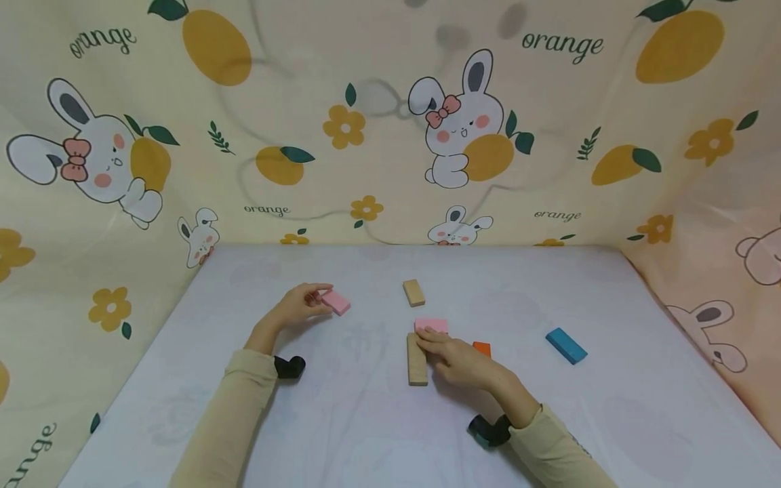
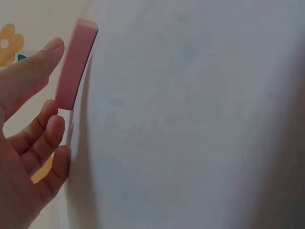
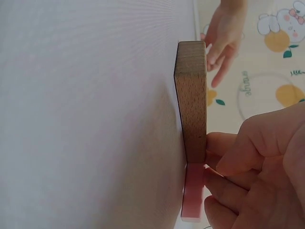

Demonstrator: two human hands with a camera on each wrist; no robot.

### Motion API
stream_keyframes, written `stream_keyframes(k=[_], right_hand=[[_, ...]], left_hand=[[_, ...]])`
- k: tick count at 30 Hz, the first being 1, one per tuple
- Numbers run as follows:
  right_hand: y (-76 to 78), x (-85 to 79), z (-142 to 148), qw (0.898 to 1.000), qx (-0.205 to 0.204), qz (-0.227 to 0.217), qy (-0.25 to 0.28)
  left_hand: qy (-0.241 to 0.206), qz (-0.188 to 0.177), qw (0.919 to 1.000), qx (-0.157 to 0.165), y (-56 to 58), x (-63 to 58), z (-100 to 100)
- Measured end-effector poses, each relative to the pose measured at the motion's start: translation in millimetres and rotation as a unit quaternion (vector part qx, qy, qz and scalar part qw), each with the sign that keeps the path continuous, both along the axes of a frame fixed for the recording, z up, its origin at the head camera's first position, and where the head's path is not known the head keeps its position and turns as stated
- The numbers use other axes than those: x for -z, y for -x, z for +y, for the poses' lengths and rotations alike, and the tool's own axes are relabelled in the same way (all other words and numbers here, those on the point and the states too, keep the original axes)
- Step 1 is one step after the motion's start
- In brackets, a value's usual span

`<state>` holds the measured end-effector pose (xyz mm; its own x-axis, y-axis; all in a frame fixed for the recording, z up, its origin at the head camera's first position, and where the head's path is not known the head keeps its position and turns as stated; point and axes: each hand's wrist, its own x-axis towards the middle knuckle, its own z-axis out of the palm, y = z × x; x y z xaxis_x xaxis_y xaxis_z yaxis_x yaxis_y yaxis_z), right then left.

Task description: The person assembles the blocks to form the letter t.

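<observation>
My left hand (image 1: 303,302) is at the left of the table, thumb and fingers loosely about the near end of a pink block (image 1: 335,302). In the left wrist view a narrow gap shows between thumb tip and that block (image 2: 77,64); the block lies close along the tabletop. My right hand (image 1: 454,356) reaches over where a long wooden block (image 1: 417,360) meets a second pink block (image 1: 434,325). In the right wrist view its fingertips rest at the upper faces of the wooden block (image 3: 192,105) and the pink block (image 3: 193,191), which touch end to side.
A shorter wooden block (image 1: 413,293) lies farther back. Partly hidden behind my right hand is an orange block (image 1: 482,349). A blue block (image 1: 566,346) lies off to the right. The white tabletop (image 1: 342,420) ends at a printed cloth wall (image 1: 378,149).
</observation>
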<state>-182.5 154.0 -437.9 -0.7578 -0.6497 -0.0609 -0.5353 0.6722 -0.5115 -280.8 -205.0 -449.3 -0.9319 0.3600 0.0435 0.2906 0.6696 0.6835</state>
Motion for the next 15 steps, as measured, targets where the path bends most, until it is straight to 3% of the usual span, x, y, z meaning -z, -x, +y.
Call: stream_keyframes(k=[15], right_hand=[[-0.1, -1.2, -0.3, 1.000, 0.001, -0.001, -0.004]], left_hand=[[0.059, 0.004, 0.9979, 0.027, 17.8, 3.0, -5.4]])
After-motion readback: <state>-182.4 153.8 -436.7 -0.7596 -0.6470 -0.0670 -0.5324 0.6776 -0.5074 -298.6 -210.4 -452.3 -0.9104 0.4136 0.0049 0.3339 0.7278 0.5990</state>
